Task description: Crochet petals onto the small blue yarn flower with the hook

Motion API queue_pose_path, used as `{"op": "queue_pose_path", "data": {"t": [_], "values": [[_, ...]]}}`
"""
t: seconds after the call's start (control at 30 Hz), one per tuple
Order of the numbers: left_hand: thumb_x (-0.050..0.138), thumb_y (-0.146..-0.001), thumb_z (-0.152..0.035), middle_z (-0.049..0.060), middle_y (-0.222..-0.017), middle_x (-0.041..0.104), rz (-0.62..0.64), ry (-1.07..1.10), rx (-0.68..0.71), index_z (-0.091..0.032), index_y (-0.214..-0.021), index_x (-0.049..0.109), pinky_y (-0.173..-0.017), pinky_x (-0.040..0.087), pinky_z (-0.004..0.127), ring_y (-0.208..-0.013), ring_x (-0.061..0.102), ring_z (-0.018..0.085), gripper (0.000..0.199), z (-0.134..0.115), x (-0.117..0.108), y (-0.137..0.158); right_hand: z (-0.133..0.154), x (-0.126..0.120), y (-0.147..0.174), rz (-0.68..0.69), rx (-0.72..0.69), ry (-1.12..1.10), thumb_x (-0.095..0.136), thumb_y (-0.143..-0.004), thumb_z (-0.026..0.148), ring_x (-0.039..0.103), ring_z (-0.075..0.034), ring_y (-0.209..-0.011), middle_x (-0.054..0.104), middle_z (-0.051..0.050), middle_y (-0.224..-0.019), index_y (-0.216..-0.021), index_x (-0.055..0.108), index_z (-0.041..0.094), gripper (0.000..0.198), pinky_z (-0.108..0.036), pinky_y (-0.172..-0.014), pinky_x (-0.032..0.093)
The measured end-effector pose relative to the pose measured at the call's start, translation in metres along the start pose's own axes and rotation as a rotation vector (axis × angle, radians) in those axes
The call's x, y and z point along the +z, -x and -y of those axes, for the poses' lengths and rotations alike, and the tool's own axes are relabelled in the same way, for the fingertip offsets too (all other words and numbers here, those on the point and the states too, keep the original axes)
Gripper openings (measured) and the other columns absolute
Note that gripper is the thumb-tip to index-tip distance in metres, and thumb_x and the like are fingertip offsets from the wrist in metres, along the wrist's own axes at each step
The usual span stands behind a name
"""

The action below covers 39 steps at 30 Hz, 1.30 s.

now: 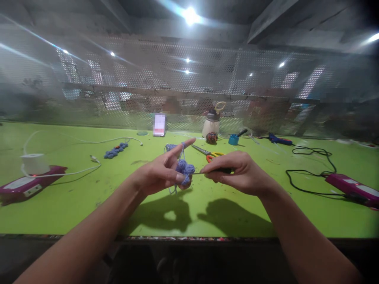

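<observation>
Between thumb and fingers, my left hand (161, 171) pinches a small piece of blue-purple crochet (186, 169) with puffy lobes. Yarn runs from the piece up around my raised left index finger, and loose strands hang below. My right hand (233, 172) is closed round the dark handle of a crochet hook (196, 173), whose thin metal shaft points left and meets the crochet piece. The hook's tip is hidden in the stitches. Just beyond my right hand lie scissors (209, 154) with orange and yellow handles, partly covered by the hand.
A finished-looking blue crochet strip (116, 150) lies left. Power strips (35, 185) stand at both sides with cables. Toward the back are a phone (159, 125), a bottle (211, 125), a dark yarn ball (211, 137), a teal pot (233, 139) and a blue glue gun (280, 140).
</observation>
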<state>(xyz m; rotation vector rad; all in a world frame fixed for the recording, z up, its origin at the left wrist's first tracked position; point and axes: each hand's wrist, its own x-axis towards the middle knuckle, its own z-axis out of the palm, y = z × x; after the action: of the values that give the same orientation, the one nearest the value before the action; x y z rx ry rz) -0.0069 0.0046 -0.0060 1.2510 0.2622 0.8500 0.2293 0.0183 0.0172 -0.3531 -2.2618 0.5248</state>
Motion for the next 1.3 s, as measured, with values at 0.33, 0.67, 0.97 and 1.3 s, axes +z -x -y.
{"op": "queue_pose_path", "data": {"t": [0.33, 0.67, 0.97, 1.3], "values": [[0.075, -0.067, -0.006, 0.001, -0.075, 0.065, -0.129, -0.041, 0.014, -0.027, -0.153, 0.022, -0.064, 0.043, 0.023, -0.065, 0.059, 0.012, 0.103, -0.001, 0.004, -0.002, 0.002, 0.0, 0.0, -0.005, -0.056, 0.076, 0.067, -0.083, 0.012, 0.063, -0.011, -0.058, 0.075, -0.005, -0.072, -0.089, 0.076, 0.014, 0.011, -0.02, -0.054, 0.049], [0.078, -0.063, -0.006, -0.002, -0.066, 0.063, -0.152, -0.078, -0.045, -0.027, -0.154, 0.014, -0.058, 0.044, 0.023, -0.059, 0.059, 0.013, 0.113, -0.006, 0.011, 0.0, 0.005, 0.001, 0.0, -0.006, -0.097, 0.071, 0.067, -0.083, 0.007, 0.064, -0.011, -0.06, 0.074, -0.006, -0.072, -0.09, 0.075, 0.01, 0.011, -0.021, -0.057, 0.048], [0.077, -0.066, -0.007, -0.001, -0.065, 0.066, -0.129, -0.086, -0.049, -0.026, -0.154, 0.009, -0.058, 0.047, 0.023, -0.06, 0.063, 0.014, 0.114, -0.006, 0.01, 0.0, 0.008, -0.003, 0.001, -0.01, -0.164, 0.141, 0.067, -0.083, 0.004, 0.057, -0.008, -0.054, 0.068, -0.004, -0.064, -0.089, 0.075, 0.006, 0.011, -0.019, -0.052, 0.043], [0.079, -0.064, -0.011, -0.002, -0.065, 0.063, -0.112, -0.09, -0.089, -0.025, -0.155, 0.01, -0.056, 0.043, 0.023, -0.059, 0.061, 0.014, 0.114, -0.005, 0.01, 0.001, 0.01, -0.007, 0.003, 0.015, -0.166, 0.218, 0.066, -0.085, 0.009, 0.054, -0.008, -0.052, 0.066, -0.002, -0.062, -0.089, 0.076, 0.01, 0.01, -0.021, -0.052, 0.042]]}}
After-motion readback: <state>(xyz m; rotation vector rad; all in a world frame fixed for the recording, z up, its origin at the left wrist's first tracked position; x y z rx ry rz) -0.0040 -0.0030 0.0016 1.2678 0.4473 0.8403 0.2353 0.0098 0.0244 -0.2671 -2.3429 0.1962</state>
